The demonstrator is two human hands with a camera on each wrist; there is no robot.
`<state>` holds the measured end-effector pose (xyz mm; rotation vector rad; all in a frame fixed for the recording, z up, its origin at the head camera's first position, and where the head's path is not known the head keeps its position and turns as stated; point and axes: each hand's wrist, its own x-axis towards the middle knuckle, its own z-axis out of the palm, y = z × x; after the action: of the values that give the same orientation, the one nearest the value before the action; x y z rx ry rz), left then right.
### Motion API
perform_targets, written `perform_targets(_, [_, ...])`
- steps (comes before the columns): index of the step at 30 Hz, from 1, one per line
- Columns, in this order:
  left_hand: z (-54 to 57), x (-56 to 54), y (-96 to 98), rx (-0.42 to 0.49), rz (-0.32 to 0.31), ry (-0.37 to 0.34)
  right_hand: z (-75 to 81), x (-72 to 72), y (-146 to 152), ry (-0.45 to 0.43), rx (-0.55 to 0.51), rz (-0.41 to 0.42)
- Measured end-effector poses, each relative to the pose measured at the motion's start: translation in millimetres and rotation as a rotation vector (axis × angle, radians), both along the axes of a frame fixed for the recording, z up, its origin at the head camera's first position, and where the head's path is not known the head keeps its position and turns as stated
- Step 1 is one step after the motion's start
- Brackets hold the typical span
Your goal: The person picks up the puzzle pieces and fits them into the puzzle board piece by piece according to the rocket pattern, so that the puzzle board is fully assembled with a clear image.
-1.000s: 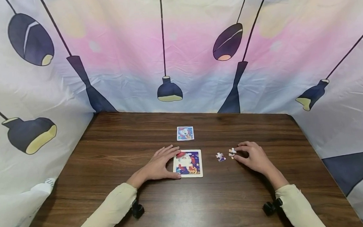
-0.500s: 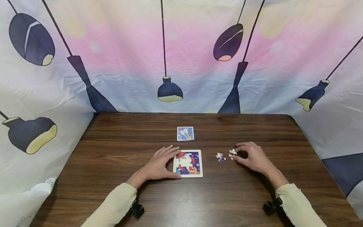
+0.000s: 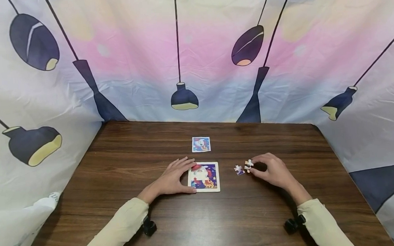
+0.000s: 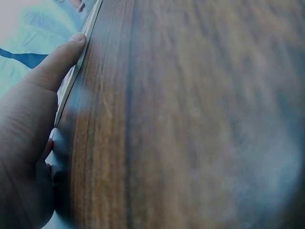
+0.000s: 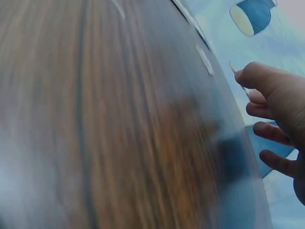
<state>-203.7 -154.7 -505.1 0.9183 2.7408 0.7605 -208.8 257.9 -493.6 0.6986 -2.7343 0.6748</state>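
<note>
My left hand [image 3: 171, 179] rests at the left side of a square puzzle board [image 3: 206, 191], fingers near its upper left corner and thumb at its lower left. In the left wrist view the straight thumb [image 4: 66, 52] touches the board's edge [image 4: 70, 88]. The board carries a partly assembled picture with a pale gap in the middle. My right hand [image 3: 275, 172] pinches a jigsaw piece [image 3: 248, 165] between thumb and fingers, seen edge-on in the right wrist view. A second jigsaw piece [image 3: 239, 170] lies just left of the held one.
A small picture card [image 3: 200, 144] lies behind the board. All of this is on a dark wooden table [image 3: 204, 229]. A curtain [image 3: 138, 66] printed with lamps hangs beyond the table's back edge and along both sides.
The right hand has picked up the jigsaw piece it was touching and shifted it slightly left, near the loose piece. The left hand and board have stayed in place.
</note>
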Motion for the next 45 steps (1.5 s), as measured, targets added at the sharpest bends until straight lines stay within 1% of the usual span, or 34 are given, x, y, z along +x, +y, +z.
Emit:
perform_targets(6, [-0.3,0.0,0.1,-0.004,0.0,0.002,7.1,2.7,-17.9,0.052,-0.04,0.079])
perform_targets(9, [-0.5,0.0,0.0,-0.006,0.0,0.001,9.2,3.0,-28.0,0.062,-0.04,0.114])
perform_targets(22, [-0.3,-0.5,-0.9,0.003,-0.007,0.002,5.8,-1.6,-72.6,0.035,-0.053,0.24])
perform_targets(29, [-1.2,-0.9,-1.0,-0.001,-0.006,0.004,8.6,-3.5,-94.4,0.011,-0.027,0.275])
perform_targets(35, [-2.0,-1.6,-1.0,-0.007,-0.001,0.003,9.5,-6.4,-107.8,-0.02,-0.003,0.284])
perform_targets(45, [-0.4,-0.6,-1.0,0.004,-0.006,0.001,3.3,-12.0,-123.9,-0.041,0.022,0.305])
